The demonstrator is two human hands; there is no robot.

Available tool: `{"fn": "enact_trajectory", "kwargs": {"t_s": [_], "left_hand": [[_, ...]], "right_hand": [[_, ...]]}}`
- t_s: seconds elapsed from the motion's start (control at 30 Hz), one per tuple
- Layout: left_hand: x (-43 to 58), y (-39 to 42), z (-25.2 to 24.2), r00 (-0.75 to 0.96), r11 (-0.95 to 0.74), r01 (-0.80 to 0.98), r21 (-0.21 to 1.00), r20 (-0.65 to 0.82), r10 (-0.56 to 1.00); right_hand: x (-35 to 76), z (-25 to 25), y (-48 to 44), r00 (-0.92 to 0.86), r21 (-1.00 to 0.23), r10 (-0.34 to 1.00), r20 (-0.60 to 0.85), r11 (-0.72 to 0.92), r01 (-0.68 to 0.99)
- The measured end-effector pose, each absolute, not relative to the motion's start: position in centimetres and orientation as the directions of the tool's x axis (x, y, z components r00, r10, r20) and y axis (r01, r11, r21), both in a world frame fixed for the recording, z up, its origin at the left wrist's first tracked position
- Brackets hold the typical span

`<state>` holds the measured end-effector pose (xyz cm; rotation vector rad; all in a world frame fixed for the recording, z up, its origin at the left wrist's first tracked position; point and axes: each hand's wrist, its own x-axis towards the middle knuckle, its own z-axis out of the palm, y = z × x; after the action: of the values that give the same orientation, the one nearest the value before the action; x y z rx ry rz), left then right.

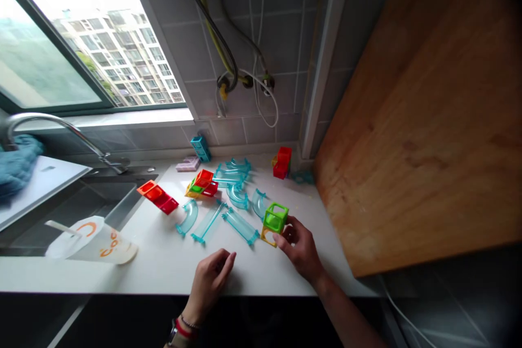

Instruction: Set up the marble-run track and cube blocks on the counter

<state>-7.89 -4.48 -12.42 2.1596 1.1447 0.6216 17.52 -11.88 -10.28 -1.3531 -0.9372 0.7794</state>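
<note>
My right hand (300,249) grips a green open-frame cube block (276,217) joined to a yellow block (268,236), thumb and fingers closed around the yellow lower part. Low over the counter's front part, my left hand (212,277) is curled into a loose fist, with nothing visible in it. Beyond the hands lie translucent teal track pieces, among them a straight track (241,225) and a curved track (188,217). Joined orange and red blocks (158,197) lie to the left. A red, green and yellow block group (203,184) sits behind the tracks.
A plastic drink cup (95,240) with a straw stands at the left, by the sink (122,204) and faucet (65,125). Red blocks (282,163) and blue blocks (200,148) stand near the wall. A large wooden board (432,130) leans at the right.
</note>
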Motion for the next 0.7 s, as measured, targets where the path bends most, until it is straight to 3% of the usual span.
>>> {"fn": "enact_trajectory", "kwargs": {"t_s": [0.23,0.47,0.57,0.7], "left_hand": [[-7.8,-4.9,-10.9,0.560,-0.454,0.495,0.741,0.128,0.819],[-9.0,-4.8,-7.0,0.637,-0.541,0.496,0.680,0.139,0.758],[-9.5,-3.8,-3.5,0.642,-0.603,0.461,0.651,0.224,0.734],[-8.6,-0.7,1.6,0.532,-0.682,0.440,0.584,0.442,0.722]], "right_hand": [[20.3,-11.9,-14.4,0.575,-0.917,0.776,0.260,0.012,0.399],[22.6,-14.2,-15.2,0.585,-0.912,0.770,0.255,-0.008,0.409],[22.6,-14.6,-15.1,0.580,-0.915,0.776,0.247,-0.010,0.404],[22.4,-14.8,-14.9,0.559,-0.899,0.790,0.251,-0.025,0.438]]}}
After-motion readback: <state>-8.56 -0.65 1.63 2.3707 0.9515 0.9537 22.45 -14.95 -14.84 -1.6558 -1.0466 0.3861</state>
